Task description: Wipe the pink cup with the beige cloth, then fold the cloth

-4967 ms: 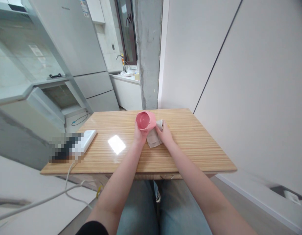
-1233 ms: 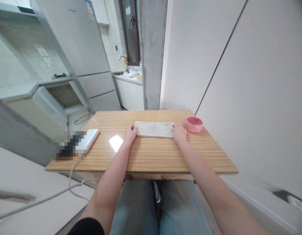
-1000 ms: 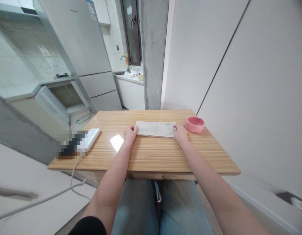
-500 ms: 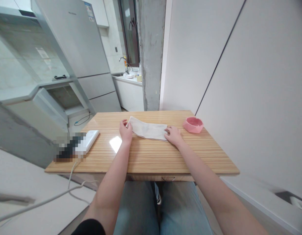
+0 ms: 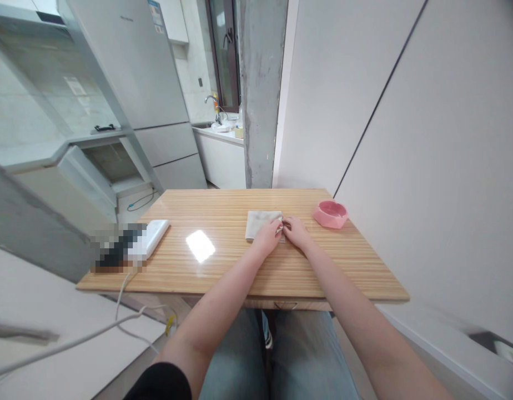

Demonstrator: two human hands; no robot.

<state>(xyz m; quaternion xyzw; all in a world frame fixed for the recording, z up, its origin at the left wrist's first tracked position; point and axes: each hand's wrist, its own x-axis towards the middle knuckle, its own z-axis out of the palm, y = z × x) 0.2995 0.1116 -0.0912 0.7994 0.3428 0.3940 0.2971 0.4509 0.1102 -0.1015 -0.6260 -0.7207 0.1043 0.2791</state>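
A pale grey-white cloth [image 5: 256, 221], folded into a small near-square, lies flat on the wooden table [image 5: 223, 272]. My left hand [image 5: 268, 238] reaches across it, its fingers pinching the cloth's right edge where the end is folded over. Right beside it, my right hand [image 5: 296, 231] has bent fingers closed at the same edge, close to the left fingertips. The cloth's right edge is partly hidden by both hands.
A pink faceted bowl [image 5: 330, 214] stands near the table's right edge. On the left lies a white box-like object [image 5: 157, 239], beside a blurred-out patch. A white cable [image 5: 122, 294] hangs over the table's left front edge.
My left hand has carried the cloth's left end over to the right, so the long strip is now folded to about half its length. My right hand has stayed at the right end.
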